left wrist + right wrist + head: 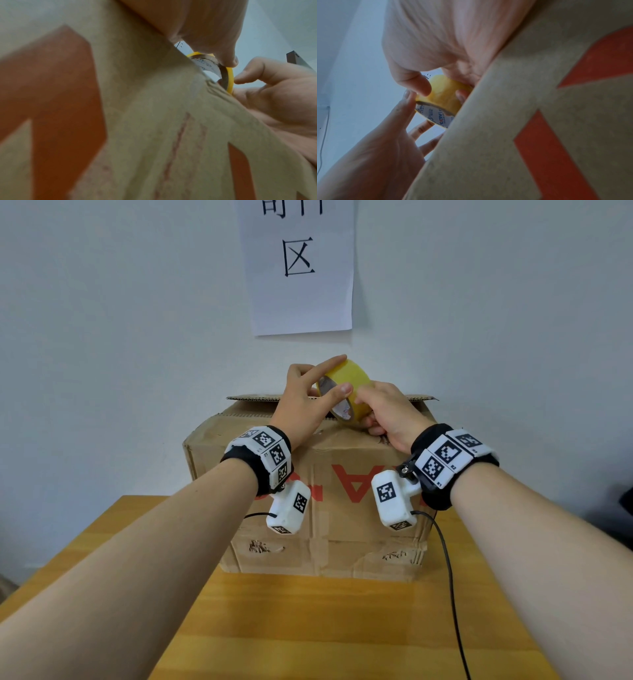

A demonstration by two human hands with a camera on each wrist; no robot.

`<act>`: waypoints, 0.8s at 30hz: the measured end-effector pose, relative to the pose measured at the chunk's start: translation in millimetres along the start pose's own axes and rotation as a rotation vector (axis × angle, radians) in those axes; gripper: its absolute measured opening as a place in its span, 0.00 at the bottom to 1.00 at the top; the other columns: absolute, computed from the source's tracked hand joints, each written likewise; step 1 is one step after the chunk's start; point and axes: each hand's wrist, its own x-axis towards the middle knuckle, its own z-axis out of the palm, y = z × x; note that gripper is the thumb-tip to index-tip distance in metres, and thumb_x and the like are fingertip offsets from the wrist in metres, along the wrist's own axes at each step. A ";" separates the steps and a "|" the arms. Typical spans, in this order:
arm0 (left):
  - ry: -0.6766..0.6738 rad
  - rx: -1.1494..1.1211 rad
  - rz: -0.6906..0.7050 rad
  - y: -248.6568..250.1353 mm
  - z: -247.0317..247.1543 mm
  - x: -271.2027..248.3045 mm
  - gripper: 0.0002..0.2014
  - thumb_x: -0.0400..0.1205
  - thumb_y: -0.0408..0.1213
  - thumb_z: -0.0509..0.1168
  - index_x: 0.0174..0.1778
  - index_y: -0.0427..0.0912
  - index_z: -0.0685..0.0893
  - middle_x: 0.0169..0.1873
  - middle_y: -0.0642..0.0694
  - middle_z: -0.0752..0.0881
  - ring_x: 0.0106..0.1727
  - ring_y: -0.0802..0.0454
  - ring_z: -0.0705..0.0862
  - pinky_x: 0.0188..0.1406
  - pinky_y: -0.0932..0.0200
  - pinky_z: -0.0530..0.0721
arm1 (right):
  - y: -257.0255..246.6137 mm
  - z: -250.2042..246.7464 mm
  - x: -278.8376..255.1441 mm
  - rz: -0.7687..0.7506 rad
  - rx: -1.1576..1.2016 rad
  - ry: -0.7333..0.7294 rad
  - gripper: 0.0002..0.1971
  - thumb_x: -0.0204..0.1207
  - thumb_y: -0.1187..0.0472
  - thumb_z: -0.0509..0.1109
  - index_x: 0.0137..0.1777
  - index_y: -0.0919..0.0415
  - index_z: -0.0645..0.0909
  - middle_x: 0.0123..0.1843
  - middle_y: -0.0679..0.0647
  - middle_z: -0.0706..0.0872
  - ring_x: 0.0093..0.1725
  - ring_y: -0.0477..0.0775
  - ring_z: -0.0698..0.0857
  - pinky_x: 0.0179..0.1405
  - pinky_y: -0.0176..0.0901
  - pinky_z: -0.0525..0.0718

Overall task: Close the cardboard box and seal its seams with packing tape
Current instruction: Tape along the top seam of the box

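A brown cardboard box [342,460] with red print stands on the table, its top flaps folded down and a far flap edge [260,398] sticking up a little. Both hands hold a yellow packing tape roll [352,381] just above the box top. My left hand [308,395] pinches the roll between thumb and stretched forefinger from the left. My right hand [387,409] grips it from the right with curled fingers. The left wrist view shows the tape roll [229,77] edge-on over the box [137,108]. The right wrist view shows the tape roll [443,92] and its printed core.
The box sits on a wooden table [308,628] pushed against a pale wall. A paper sign [301,268] hangs on the wall above it. A black cable [448,577] trails from the right wrist camera across the table. Something dark [625,501] lies at the right edge.
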 end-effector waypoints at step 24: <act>0.009 -0.007 -0.021 0.2 1.3 0.4 0.19 0.81 0.55 0.70 0.67 0.75 0.77 0.60 0.49 0.71 0.63 0.47 0.82 0.73 0.49 0.78 | -3.3 2.1 -2.3 0.018 0.037 0.001 0.06 0.72 0.60 0.66 0.35 0.54 0.73 0.30 0.52 0.73 0.24 0.47 0.65 0.23 0.40 0.54</act>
